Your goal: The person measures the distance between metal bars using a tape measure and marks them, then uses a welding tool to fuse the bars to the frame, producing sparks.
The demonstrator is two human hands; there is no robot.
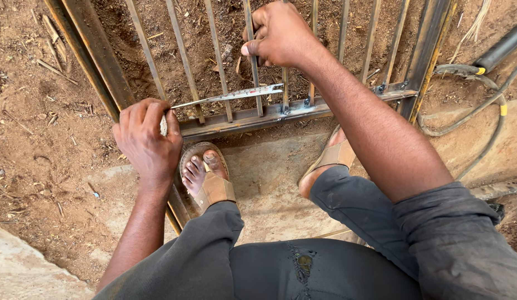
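A rusty metal grille frame (253, 118) with several thin upright bars lies flat on the dirt. My left hand (147, 139) grips the case end of a tape measure at the frame's lower left corner. Its steel blade (230, 96) stretches right across the bars, its hooked tip near a middle bar. My right hand (278, 34) is closed around one thin upright bar (254, 72) farther up the grille. My sandalled feet (205, 175) rest on a concrete slab just below the frame.
A grey hose or cable (480, 105) with yellow tape bands curls on the ground at right, beside a dark pipe (503, 47). A thick frame post (425, 55) runs up on the right. Loose dirt and straw surround the concrete slab (264, 172).
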